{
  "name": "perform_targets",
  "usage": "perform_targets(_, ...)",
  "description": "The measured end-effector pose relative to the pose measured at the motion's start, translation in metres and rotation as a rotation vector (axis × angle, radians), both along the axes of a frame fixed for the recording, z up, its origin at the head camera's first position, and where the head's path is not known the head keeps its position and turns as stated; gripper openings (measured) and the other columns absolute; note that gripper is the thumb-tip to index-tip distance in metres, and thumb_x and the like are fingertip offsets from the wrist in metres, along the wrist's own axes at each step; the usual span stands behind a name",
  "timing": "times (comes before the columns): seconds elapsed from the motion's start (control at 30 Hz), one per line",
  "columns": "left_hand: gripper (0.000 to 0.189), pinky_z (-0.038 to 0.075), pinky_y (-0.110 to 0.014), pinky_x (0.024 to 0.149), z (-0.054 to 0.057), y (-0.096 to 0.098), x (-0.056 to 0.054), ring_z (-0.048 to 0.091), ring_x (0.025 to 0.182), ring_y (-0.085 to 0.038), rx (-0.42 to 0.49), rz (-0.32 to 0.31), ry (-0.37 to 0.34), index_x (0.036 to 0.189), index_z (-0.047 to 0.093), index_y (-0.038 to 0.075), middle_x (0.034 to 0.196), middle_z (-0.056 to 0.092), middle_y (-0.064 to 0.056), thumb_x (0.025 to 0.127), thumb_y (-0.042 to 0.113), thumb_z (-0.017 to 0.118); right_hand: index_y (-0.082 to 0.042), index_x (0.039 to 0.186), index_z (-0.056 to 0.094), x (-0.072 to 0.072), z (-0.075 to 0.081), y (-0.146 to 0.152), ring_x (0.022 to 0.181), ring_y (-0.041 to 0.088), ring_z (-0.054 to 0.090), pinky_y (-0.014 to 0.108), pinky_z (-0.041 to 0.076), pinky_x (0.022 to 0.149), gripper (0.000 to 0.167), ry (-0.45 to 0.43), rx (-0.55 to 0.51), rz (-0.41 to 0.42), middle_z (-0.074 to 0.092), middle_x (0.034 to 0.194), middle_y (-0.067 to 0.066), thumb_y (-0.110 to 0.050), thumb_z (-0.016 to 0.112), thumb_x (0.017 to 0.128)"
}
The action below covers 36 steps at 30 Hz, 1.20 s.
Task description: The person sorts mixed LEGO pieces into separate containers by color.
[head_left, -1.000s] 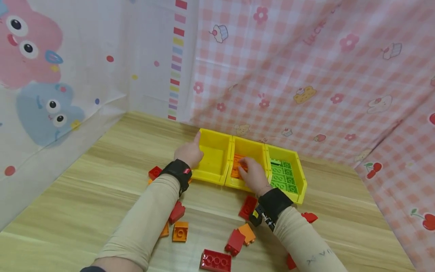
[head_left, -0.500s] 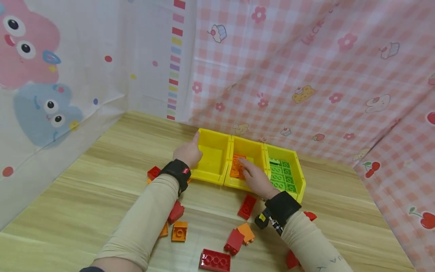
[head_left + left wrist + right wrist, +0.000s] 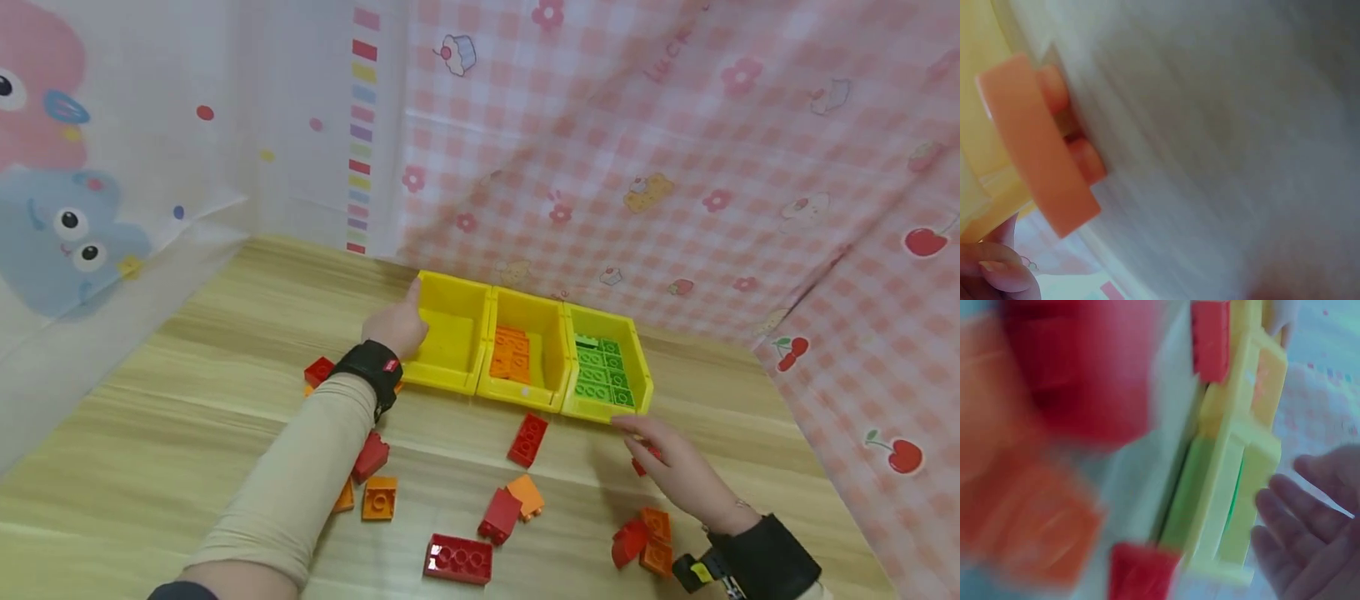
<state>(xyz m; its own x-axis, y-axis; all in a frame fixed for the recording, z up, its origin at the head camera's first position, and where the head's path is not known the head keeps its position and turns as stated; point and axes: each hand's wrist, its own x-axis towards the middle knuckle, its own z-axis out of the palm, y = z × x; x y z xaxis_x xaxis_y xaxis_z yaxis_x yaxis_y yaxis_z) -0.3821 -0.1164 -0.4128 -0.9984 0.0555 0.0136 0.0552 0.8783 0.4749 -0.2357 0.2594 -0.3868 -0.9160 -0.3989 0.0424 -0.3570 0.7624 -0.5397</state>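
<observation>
My left hand (image 3: 396, 327) grips the side wall of the leftmost yellow bin (image 3: 450, 382), its index finger lying along the rim. In the left wrist view its curled fingers (image 3: 1007, 272) show beside the bin, near an orange brick (image 3: 1038, 147). My right hand (image 3: 682, 475) is off to the right with loosely extended fingers and holds nothing, partly covering a red brick (image 3: 643, 461). Below it lie a rounded red brick (image 3: 629, 543) and orange bricks (image 3: 656, 557). The middle bin (image 3: 517, 397) holds orange bricks (image 3: 511, 354); the right bin (image 3: 640, 367) holds green bricks (image 3: 600, 375).
Across the wooden table lie red bricks (image 3: 528, 440), (image 3: 458, 558), (image 3: 498, 516) and orange bricks (image 3: 379, 498), (image 3: 526, 496). More bricks, red (image 3: 371, 457) and orange, lie beside my left forearm. Patterned cloth (image 3: 570, 167) rises behind the bins.
My right hand has left the orange bricks in the middle bin and moved right and toward me, over the table. My left hand stays at the left bin. The head view has shifted slightly.
</observation>
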Motion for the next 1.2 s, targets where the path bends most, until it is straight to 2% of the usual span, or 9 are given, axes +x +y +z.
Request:
perform_targets(0.2,0.071,0.031,-0.031,0.043,0.000,-0.008,0.000,0.038,0.044,-0.019,0.006,0.009,-0.005,0.151,0.006,0.015,0.055,0.044,-0.004,0.093,0.021,0.046,-0.008,0.127,0.055,0.037,-0.009,0.026,0.116,0.032,0.049,0.050,0.041,0.091,0.041,-0.115,0.160,-0.020,0.054,0.127,0.011,-0.024,0.061,0.090)
perform_targets(0.27,0.072,0.032,-0.031,0.043,0.001,-0.009,0.001,0.039,0.044,-0.019,0.002,0.009,-0.005,0.151,0.005,0.015,0.055,0.045,-0.005,0.092,0.021,0.046,-0.010,0.123,0.057,0.048,-0.013,0.030,0.115,0.031,0.049,0.051,0.040,0.092,0.043,-0.114,0.209,-0.037,0.052,0.127,0.010,-0.029,0.067,0.085)
perform_targets(0.4,0.072,0.032,-0.031,0.043,0.002,-0.013,0.000,0.039,0.044,-0.019,0.008,0.001,-0.012,0.151,0.004,0.014,0.055,0.045,-0.005,0.093,0.022,0.046,-0.017,0.104,0.061,0.066,-0.017,0.031,0.095,0.018,0.056,0.038,0.049,0.080,0.034,-0.075,0.310,-0.102,0.055,0.107,-0.001,-0.031,0.075,0.077)
perform_targets(0.5,0.073,0.031,-0.032,0.043,0.003,-0.017,-0.001,0.039,0.043,-0.020,0.014,0.003,-0.003,0.151,0.004,0.014,0.055,0.045,-0.005,0.092,0.021,0.046,-0.021,0.094,0.059,0.074,-0.020,0.028,0.083,0.010,0.053,0.032,0.049,0.073,0.030,-0.070,0.347,-0.148,0.052,0.094,-0.007,-0.035,0.076,0.074)
perform_targets(0.6,0.072,0.031,-0.032,0.043,0.005,-0.020,-0.002,0.039,0.043,-0.020,0.007,0.016,0.006,0.151,0.005,0.014,0.056,0.045,-0.006,0.093,0.022,0.048,-0.023,0.091,0.059,0.074,-0.024,0.021,0.079,0.007,0.051,0.031,0.047,0.072,0.030,-0.087,0.362,-0.197,0.052,0.091,-0.010,-0.039,0.077,0.073)
perform_targets(0.77,0.071,0.032,-0.032,0.044,0.007,-0.019,-0.001,0.039,0.045,-0.021,0.001,0.026,-0.010,0.151,0.006,0.015,0.057,0.044,-0.006,0.093,0.021,0.047,-0.021,0.090,0.059,0.073,-0.030,0.016,0.076,0.007,0.050,0.029,0.048,0.071,0.028,-0.107,0.359,-0.224,0.052,0.089,-0.010,-0.029,0.079,0.072)
perform_targets(0.93,0.072,0.035,-0.033,0.046,0.007,-0.009,0.000,0.043,0.048,-0.022,0.007,0.016,-0.016,0.151,0.007,0.016,0.058,0.047,-0.007,0.092,0.021,0.047,-0.016,0.116,0.057,0.082,-0.017,0.019,0.083,0.012,0.053,0.029,0.048,0.067,0.045,-0.145,0.269,-0.268,0.057,0.101,-0.004,-0.029,0.076,0.077)
perform_targets(1.07,0.071,0.036,-0.034,0.047,0.006,0.000,0.000,0.046,0.050,-0.024,0.013,0.007,-0.012,0.151,0.008,0.016,0.059,0.049,-0.008,0.091,0.020,0.046,-0.014,0.132,0.048,0.080,-0.001,0.013,0.088,0.015,0.053,0.027,0.048,0.066,0.056,-0.051,0.198,-0.207,0.056,0.107,-0.001,-0.022,0.071,0.082)
perform_targets(1.2,0.071,0.035,-0.033,0.045,0.004,0.003,0.000,0.043,0.047,-0.021,0.007,0.006,-0.001,0.151,0.009,0.016,0.056,0.047,-0.006,0.091,0.018,0.045,-0.015,0.132,0.049,0.058,0.009,-0.007,0.091,0.015,0.053,0.032,0.050,0.073,0.050,0.067,0.178,-0.095,0.053,0.111,-0.002,-0.019,0.067,0.086)
